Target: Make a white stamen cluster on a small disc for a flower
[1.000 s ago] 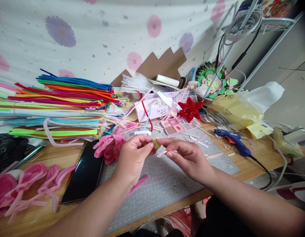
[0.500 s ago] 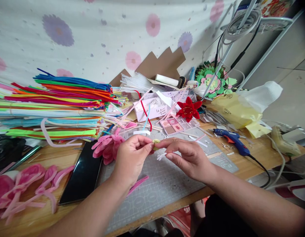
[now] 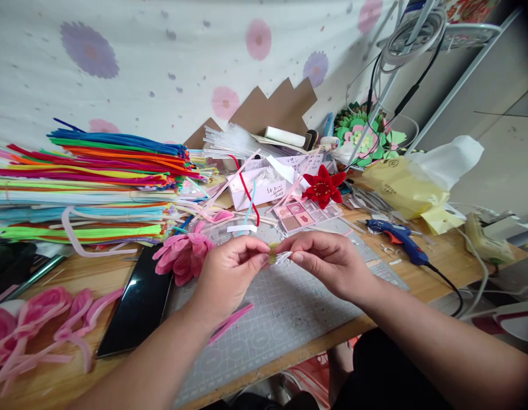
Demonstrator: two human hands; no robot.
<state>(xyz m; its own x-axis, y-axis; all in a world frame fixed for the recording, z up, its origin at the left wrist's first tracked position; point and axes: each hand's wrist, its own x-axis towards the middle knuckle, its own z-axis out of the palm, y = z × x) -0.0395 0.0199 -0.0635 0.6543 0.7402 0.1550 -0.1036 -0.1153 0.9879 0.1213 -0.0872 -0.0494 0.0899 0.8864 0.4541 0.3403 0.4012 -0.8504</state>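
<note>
My left hand point(image 3: 230, 276) pinches a small yellow-green piece point(image 3: 273, 254) between thumb and forefinger. Its exact kind is hard to make out. Facing it, my right hand point(image 3: 330, 263) is closed on a small bunch of thin white strands point(image 3: 283, 258), with the thumb below the fingers. The strands lie right against the yellow-green piece, partly in front of it. Both hands hover over a grey cutting mat point(image 3: 285, 319). Just left of my left hand lies a fuzzy pink flower point(image 3: 182, 254), and a pink pipe-cleaner strip point(image 3: 230, 323) rests below.
Bundles of coloured pipe cleaners point(image 3: 119, 159) are stacked at the left, above a black tablet point(image 3: 133, 304). A red flower point(image 3: 324, 186) lies behind my hands by a makeup palette point(image 3: 304, 215). To the right are a blue glue gun point(image 3: 398, 240) and a yellow tissue pack point(image 3: 407, 188).
My right thumb has closed up toward its fingers, and the white strands now sit higher, against the yellow-green piece. The whole view has shifted slightly.
</note>
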